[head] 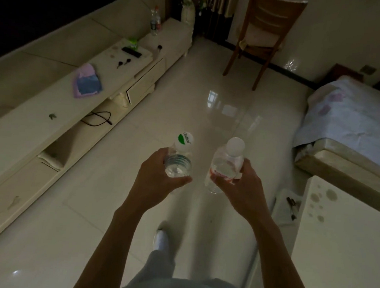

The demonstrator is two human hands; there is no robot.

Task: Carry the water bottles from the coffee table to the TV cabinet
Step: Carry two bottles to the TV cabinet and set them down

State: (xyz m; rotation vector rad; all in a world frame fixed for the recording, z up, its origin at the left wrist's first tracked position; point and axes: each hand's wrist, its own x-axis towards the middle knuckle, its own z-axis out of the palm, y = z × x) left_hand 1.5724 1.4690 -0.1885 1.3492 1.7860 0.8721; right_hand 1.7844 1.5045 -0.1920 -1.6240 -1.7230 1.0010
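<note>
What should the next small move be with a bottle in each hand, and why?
Probably turn left and step toward the TV cabinet. The left hand and right hand each already grip a bottle, green-marked cap and plain cap, over open floor, and the cabinet top beside the cloth looks free.

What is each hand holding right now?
Left hand: closed on the green-capped bottle.
Right hand: closed on the red-labelled bottle.
</note>
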